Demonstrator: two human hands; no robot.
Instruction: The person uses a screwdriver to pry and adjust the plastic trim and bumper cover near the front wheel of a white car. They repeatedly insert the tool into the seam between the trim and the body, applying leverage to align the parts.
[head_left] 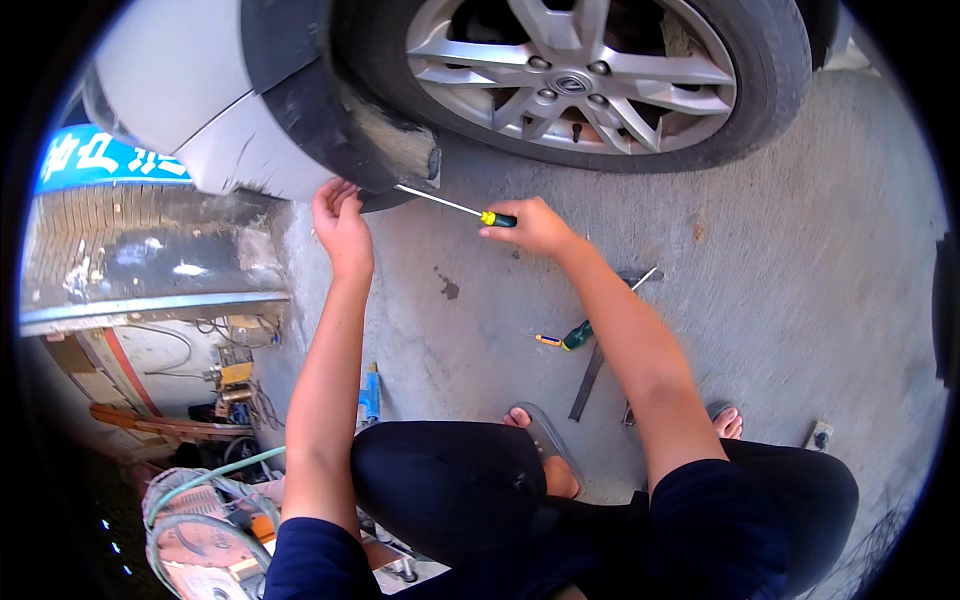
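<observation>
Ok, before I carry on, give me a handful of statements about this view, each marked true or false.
1. The right hand holds a long silver-shafted screwdriver with a yellow-and-dark handle. True.
2. A black rubber tyre surrounds the silver multi-spoke metal wheel. True.
3. The left hand rests on the wheel. False: it is at the lower edge of the pale car body panel with black trim.
4. The green-handled tool is in the left hand. False: it lies on the grey concrete floor.
5. A blue sign with white characters shows at the picture's left. True.
</observation>
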